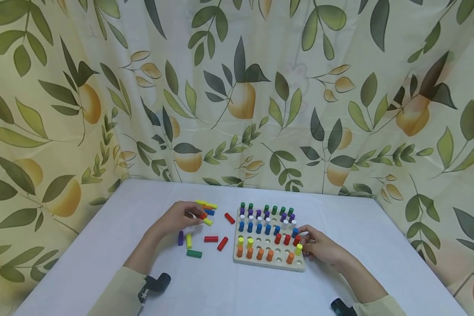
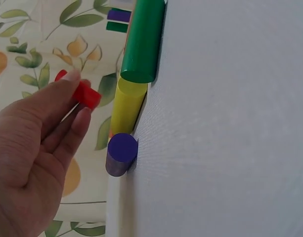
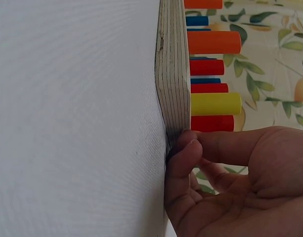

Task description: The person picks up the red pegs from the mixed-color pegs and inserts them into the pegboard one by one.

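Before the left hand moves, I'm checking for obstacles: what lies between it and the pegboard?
In the head view, a loose red peg lies between the left hand and the pegboard, with a yellow peg and a blue peg nearer the hand.

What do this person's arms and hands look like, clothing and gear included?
The left hand and right hand are ungloved. The left sleeve and right sleeve are pale beige. Beside them sit a black left camera, with a rounded end, and a black right camera, partly cut off.
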The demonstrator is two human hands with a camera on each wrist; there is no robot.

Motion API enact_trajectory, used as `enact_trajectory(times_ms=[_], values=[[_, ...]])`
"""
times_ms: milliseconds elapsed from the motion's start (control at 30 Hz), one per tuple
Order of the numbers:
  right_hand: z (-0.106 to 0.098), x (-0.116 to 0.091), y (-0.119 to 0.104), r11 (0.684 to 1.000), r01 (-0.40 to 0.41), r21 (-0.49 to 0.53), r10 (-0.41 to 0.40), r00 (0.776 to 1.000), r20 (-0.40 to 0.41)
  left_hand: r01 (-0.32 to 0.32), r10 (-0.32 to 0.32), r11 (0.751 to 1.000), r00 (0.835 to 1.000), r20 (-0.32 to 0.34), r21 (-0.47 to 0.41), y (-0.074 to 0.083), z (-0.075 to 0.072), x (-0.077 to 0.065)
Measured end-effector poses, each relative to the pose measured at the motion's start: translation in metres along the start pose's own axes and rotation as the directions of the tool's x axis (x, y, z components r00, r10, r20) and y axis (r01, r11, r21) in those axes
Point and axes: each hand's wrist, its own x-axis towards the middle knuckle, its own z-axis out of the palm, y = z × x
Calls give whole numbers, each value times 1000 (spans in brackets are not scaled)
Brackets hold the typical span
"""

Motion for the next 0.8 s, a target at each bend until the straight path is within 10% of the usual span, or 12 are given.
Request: enact_trajectory(times_ms=[800], values=[[0,-1,-2,1000,-8,8,8,1000,-5,-6,7,1000,999,-35,18,5,3,6]])
